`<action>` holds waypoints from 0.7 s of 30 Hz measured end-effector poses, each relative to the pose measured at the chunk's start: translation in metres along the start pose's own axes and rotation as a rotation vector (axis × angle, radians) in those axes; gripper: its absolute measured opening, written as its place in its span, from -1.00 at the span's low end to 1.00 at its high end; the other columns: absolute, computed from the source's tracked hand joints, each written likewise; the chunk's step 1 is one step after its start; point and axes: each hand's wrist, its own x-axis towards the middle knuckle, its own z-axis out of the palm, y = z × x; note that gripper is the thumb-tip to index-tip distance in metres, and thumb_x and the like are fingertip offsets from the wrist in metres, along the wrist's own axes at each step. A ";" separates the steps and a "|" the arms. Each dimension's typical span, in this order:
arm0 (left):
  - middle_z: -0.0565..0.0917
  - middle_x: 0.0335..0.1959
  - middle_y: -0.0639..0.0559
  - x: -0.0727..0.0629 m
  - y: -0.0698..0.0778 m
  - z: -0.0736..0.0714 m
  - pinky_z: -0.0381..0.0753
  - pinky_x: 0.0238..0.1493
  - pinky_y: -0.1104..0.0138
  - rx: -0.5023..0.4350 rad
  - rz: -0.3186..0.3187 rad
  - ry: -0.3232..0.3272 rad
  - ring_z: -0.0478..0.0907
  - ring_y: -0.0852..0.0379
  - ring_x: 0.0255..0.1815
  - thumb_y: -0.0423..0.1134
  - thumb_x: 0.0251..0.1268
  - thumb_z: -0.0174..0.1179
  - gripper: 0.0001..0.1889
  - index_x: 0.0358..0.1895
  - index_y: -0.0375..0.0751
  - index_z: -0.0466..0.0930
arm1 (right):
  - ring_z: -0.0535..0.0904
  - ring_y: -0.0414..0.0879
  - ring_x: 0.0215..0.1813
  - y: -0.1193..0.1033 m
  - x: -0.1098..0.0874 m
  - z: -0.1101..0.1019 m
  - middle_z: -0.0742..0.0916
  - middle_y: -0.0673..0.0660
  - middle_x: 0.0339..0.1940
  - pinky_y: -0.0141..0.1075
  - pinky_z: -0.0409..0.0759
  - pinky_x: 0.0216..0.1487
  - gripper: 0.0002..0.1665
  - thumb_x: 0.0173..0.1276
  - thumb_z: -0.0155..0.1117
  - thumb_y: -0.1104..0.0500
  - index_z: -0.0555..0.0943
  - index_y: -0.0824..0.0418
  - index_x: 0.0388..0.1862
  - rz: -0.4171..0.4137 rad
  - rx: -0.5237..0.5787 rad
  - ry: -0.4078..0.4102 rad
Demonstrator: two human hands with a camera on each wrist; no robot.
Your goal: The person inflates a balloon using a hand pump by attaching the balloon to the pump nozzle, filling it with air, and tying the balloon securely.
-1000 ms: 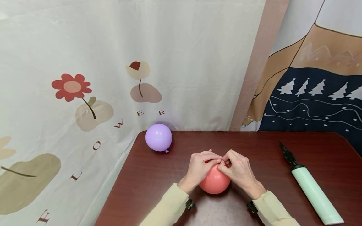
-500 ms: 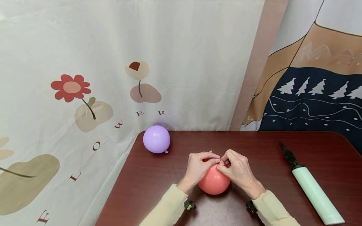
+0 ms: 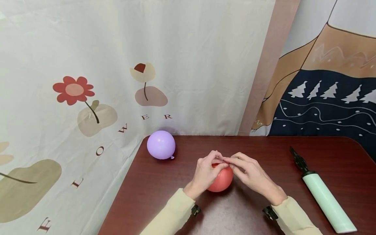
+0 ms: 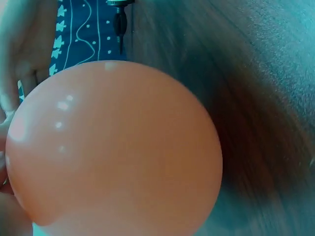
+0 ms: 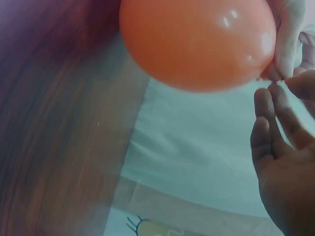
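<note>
A round, inflated red balloon (image 3: 221, 181) is held low over the table, its neck end pointing up and away; it looks orange in both wrist views (image 4: 118, 147). My left hand (image 3: 204, 174) curls over its far left side, thumb and fingers pinching the neck. From the right, my right hand (image 3: 251, 171) reaches in with a fairly straight index finger, its fingertips meeting the left ones at the neck. In the right wrist view, the right fingertips (image 5: 263, 98) close in on the neck just below the balloon (image 5: 199, 44). Fingers mostly hide the neck itself.
A purple balloon (image 3: 161, 145) with a tied end sits at the table's far left corner. On the right lies a pale green hand pump (image 3: 329, 200) with a black nozzle. Printed curtains (image 3: 205, 65) hang behind the dark red table (image 3: 264, 150).
My right hand has shifted from curled fingers to an extended index finger, and its wrist has moved right. The red balloon has risen slightly, away from me. The purple balloon has drifted slightly left.
</note>
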 end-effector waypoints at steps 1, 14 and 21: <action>0.79 -0.31 -0.02 0.001 0.000 -0.001 0.71 -0.06 0.43 -0.010 -0.025 -0.020 0.80 0.17 -0.18 -0.41 0.14 0.53 -0.67 -0.15 -0.20 0.54 | 0.59 -0.28 -0.16 0.001 0.000 -0.001 0.71 -0.06 -0.05 -0.52 0.52 -0.18 -0.51 0.28 0.41 0.47 0.74 0.15 0.17 -0.025 0.006 -0.016; 0.84 -0.23 0.09 0.014 0.000 -0.017 0.58 0.18 0.34 -0.137 -0.321 -0.294 0.69 0.23 0.10 -0.41 0.28 0.43 -0.63 0.13 -0.09 0.67 | 0.69 -0.10 -0.18 0.003 0.007 -0.003 0.78 -0.01 -0.21 -0.23 0.65 -0.11 -0.74 0.19 0.52 0.32 0.81 0.20 -0.11 -0.235 -0.245 -0.018; 0.83 -0.24 0.04 0.017 0.002 -0.016 0.61 0.03 0.45 -0.121 -0.270 -0.301 0.75 0.28 -0.09 -0.43 0.28 0.41 -0.56 0.22 -0.12 0.66 | 0.54 -0.15 -0.40 -0.001 0.007 0.008 0.68 -0.01 -0.39 -0.27 0.50 -0.35 -0.92 0.34 0.22 0.27 0.67 0.19 -0.29 -0.225 -0.338 0.104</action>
